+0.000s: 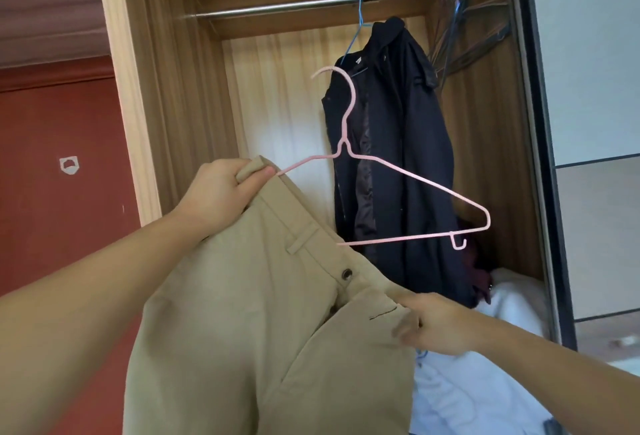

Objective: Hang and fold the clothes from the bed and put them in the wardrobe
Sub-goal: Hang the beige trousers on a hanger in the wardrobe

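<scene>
Beige trousers [242,313] hang in front of me, waistband up, before the open wardrobe [180,63]. My left hand [221,192] grips the left end of the waistband together with one end of a pink wire hanger [415,180]. The hanger tilts down to the right, and its left part is tucked behind the trousers. My right hand [440,323] pinches the right side of the waistband near the pocket slit. A steel rail [294,6] crosses the top of the wardrobe.
A dark coat [398,157] hangs from the rail on a blue hanger [358,24]. Several empty wire hangers [460,29] bunch at the rail's right end. White and dark red clothes [502,299] lie at the wardrobe's bottom. A red wall [62,192] stands left, a sliding door [595,88] right.
</scene>
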`<state>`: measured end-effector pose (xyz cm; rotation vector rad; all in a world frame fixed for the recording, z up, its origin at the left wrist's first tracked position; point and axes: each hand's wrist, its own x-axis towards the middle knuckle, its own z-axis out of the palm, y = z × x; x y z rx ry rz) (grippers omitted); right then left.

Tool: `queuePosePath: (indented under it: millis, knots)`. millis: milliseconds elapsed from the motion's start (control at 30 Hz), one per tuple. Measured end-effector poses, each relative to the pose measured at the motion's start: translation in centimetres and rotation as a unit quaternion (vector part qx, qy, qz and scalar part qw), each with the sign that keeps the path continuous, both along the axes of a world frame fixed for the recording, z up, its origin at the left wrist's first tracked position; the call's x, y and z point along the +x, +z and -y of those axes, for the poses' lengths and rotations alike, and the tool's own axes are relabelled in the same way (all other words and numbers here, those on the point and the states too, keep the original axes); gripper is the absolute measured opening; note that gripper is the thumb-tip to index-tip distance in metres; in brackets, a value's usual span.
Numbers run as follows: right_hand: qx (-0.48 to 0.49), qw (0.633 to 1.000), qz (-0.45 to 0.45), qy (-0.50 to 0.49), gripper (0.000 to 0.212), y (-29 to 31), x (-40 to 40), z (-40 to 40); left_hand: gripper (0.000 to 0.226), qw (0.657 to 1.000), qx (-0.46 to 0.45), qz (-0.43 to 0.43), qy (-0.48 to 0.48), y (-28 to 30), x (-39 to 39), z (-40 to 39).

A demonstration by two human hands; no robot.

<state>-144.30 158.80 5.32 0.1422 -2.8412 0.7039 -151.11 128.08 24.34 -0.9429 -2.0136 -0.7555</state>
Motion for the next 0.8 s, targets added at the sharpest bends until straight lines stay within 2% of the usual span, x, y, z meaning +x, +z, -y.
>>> queuePosePath:
  millis: [33,100,167,267,333,400,500,600,700,800]
  knots:
    - [0.055,0.998,0.006,-0.041,0.030,-0.4,-0.2,-1.0,0.031,1.000,-0.001,-0.003,0.010,0.0,-0.3,0.8]
    - [0.151,0.982,-0.029,-0.107,0.020,-0.5,-0.5,-3.1,0.044,0.999,-0.013,-0.009,0.032,-0.2,-0.7,2.5]
    - [0.160,0.977,-0.094,-0.102,0.015,0.5,-0.6,-5.0,0.046,1.000,-0.017,-0.003,0.023,-0.8,-1.1,4.2]
    - [0.173,0.963,-0.184,-0.097,0.003,3.0,0.2,-6.7,0.030,1.000,-0.017,0.024,0.002,-2.1,-1.2,5.9]
    - [0.214,0.951,-0.189,-0.120,0.014,5.1,0.8,-7.0,0.027,0.999,-0.023,0.032,0.003,-2.8,-1.3,6.5]
    - [0.252,0.939,-0.186,-0.142,0.011,7.0,1.1,-7.1,0.028,0.999,-0.024,0.040,-0.004,-3.2,-1.4,6.8]
    - [0.243,0.947,-0.161,-0.137,0.012,9.3,1.6,-7.0,0.033,0.999,-0.039,0.029,-0.012,-3.5,-1.6,7.0]
    - [0.298,0.934,-0.142,-0.138,0.022,11.8,2.7,-6.0,0.038,0.998,-0.060,0.020,-0.021,-3.8,-1.7,6.8]
    - [0.332,0.917,-0.173,-0.136,0.010,14.5,2.9,-4.6,0.043,0.995,-0.088,-0.011,-0.034,-3.9,-1.8,5.4]
    - [0.330,0.905,-0.247,-0.104,0.015,16.0,1.9,-2.3,0.045,0.992,-0.111,-0.036,-0.048,-3.6,-2.0,3.3]
